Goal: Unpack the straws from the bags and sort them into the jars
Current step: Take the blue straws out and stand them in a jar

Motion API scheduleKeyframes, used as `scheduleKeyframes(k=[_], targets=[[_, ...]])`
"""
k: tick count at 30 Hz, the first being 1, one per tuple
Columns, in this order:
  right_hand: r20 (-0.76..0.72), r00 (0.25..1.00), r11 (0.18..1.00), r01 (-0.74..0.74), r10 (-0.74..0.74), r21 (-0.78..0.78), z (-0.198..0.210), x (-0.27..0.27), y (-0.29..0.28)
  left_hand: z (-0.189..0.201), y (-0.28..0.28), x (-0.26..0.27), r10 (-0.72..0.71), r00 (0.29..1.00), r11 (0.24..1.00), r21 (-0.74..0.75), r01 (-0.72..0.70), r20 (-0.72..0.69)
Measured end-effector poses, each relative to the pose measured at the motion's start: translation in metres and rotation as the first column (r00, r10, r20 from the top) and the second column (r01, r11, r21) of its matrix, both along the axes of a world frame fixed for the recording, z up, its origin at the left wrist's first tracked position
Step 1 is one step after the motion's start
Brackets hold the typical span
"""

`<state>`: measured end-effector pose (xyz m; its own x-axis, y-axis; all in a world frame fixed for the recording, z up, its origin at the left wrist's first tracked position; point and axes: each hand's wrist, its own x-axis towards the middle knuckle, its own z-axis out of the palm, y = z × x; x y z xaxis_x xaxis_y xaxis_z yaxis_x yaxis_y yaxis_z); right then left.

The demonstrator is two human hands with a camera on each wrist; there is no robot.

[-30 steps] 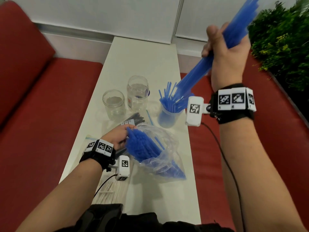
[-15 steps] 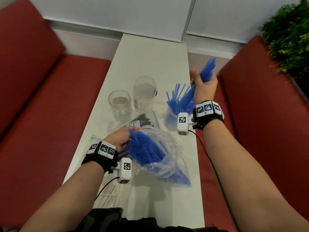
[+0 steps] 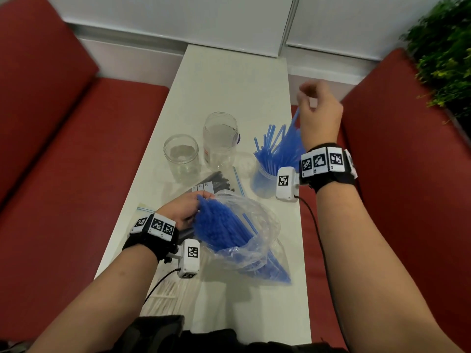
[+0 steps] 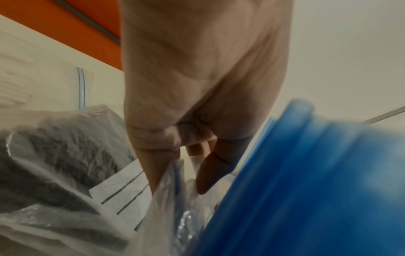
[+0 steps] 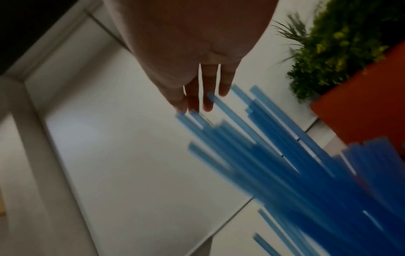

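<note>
My left hand [image 3: 182,210] [image 4: 175,155] pinches the rim of a clear plastic bag [image 3: 257,225] [image 4: 166,199] lying on the white table [image 3: 237,80]. The bag holds a thick bundle of blue straws [image 3: 219,228] [image 4: 306,173]. At the right table edge a jar [image 3: 262,180] stands with several blue straws [image 3: 277,146] [image 5: 285,155] fanned out of it. Above them my right hand [image 3: 319,115] [image 5: 201,97] hovers with its fingers loose and straight, the fingertips at the straw tops. An empty short glass jar [image 3: 181,156] and an empty taller clear jar [image 3: 220,138] stand to the left.
A bag of black straws [image 3: 216,182] [image 4: 54,155] lies behind my left hand, with one loose blue straw [image 3: 238,184] beside it. A bag of white straws [image 3: 168,294] lies near the front edge. Red benches [image 3: 63,174] flank the narrow table; a green plant [image 3: 443,54] stands far right.
My right hand came down from high up with a fistful of blue straws, dropped them into the right jar and opened above it. The left hand has kept hold of the bag.
</note>
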<state>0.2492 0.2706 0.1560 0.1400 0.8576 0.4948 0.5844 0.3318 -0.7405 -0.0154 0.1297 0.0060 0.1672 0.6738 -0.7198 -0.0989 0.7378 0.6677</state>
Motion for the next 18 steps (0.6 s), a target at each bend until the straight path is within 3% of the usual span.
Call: scheduleKeyframes(k=[3,5,7,10,12,13,15,16,18], targets=[[0.444,0.896,0.978,0.075,0.021,-0.197,-0.03,-0.008,-0.004,0.002,-0.001,0.001,-0.002,1.0,1.0,0.007,0.002,-0.001],[0.588,0.795,0.907,0.125,0.151,-0.401,-0.058,-0.013,-0.013,0.002,-0.001,0.003,-0.007,1.0,1.0,0.024,0.007,-0.004],[0.645,0.723,0.869,0.127,0.249,-0.478,-0.078,-0.012,-0.022,0.003,-0.002,0.003,-0.006,1.0,0.999,0.041,0.007,-0.007],[0.571,0.785,0.913,0.017,0.239,-0.407,-0.072,-0.01,-0.023,0.005,-0.003,0.003,-0.01,1.0,0.999,0.043,0.011,-0.024],[0.444,0.888,0.988,-0.066,0.123,-0.141,-0.051,-0.007,-0.02,0.006,-0.004,0.002,-0.017,0.999,0.999,0.04,0.018,-0.034],[0.382,0.923,0.999,-0.039,0.032,0.011,-0.039,-0.003,-0.018,0.007,-0.004,0.002,-0.02,0.999,0.999,0.041,0.021,-0.034],[0.33,0.918,0.97,0.171,-0.22,0.171,-0.023,0.012,-0.01,0.009,-0.004,0.002,-0.023,0.999,0.999,0.044,0.024,-0.028],[0.319,0.886,0.941,0.306,-0.337,0.143,-0.02,0.021,-0.005,0.009,-0.004,0.002,-0.023,0.999,0.999,0.045,0.024,-0.03],[0.325,0.832,0.854,0.507,-0.45,-0.115,-0.026,0.038,0.004,0.01,-0.004,0.001,-0.026,0.999,0.998,0.049,0.028,-0.039]])
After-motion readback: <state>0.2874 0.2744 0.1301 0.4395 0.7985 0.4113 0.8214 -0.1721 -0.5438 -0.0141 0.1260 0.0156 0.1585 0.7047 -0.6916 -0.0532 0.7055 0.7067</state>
